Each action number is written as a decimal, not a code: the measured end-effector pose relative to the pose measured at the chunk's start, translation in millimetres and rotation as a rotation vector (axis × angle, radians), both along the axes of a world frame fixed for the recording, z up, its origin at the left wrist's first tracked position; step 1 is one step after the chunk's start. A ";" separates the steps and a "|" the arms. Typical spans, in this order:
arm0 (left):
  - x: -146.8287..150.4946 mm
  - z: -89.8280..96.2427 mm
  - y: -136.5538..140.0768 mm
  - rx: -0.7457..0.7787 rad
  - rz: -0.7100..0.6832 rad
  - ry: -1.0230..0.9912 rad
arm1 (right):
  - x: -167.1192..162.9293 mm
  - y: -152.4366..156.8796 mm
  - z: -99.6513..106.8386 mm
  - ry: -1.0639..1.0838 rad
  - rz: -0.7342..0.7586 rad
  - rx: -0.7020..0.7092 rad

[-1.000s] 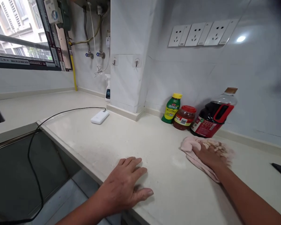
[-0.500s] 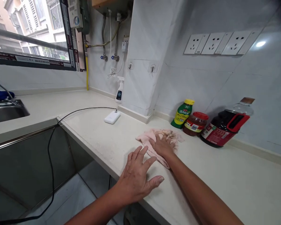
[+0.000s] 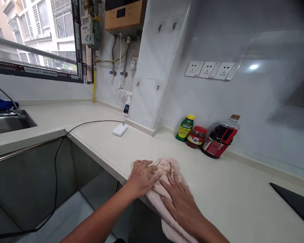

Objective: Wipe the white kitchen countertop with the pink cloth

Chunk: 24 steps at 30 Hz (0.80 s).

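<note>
Pink cloth [image 3: 172, 164] lies nearer than the dark-filled bottle [image 3: 218, 140], under the spread right hand [image 3: 181, 200]; left hand [image 3: 142, 177] spread too.

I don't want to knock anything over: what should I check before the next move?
1. Right hand on the crumpled pink cloth: ok, fingers spread over it.
2. Left hand off the cloth: cannot tell; its fingertips are right at the edge.
3. Cloth wholly on the white, smooth counter: not ok, part hangs over the front edge.
4. Green yellow-capped bottle, red-lidded round jar and large dark bottle with red handle clear of the cloth: ok, standing near the wall.
5. White rectangular device clear of both hands: ok.
</note>
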State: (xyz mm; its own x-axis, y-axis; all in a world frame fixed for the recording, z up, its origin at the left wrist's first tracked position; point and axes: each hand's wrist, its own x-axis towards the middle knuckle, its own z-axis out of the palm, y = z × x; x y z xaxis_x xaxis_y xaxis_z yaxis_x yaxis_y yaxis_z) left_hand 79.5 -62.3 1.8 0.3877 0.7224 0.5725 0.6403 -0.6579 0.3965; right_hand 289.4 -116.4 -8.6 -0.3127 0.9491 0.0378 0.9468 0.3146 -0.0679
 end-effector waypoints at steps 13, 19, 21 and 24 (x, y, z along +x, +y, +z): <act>1.9 5.1 -5.4 -0.007 -0.029 0.217 | 194.9 -0.1 -21.5 0.056 -0.629 0.051; 4.0 3.9 -3.4 -0.017 -0.014 0.185 | 111.9 58.3 2.4 0.064 -0.710 -0.010; 4.2 2.4 -1.9 -0.001 -0.005 0.166 | 73.0 64.8 3.0 0.083 -0.599 -0.029; 3.0 0.1 1.6 0.068 -0.013 0.129 | 20.7 56.7 2.4 0.124 -0.394 -0.048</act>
State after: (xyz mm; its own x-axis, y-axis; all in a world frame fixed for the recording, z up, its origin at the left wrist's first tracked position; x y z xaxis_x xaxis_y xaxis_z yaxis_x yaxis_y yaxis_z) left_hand 82.5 -60.7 1.9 0.4709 0.6778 0.5647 0.6741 -0.6893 0.2652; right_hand 310.1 -59.7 -6.2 0.0789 0.9969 0.0056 0.9779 -0.0764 -0.1944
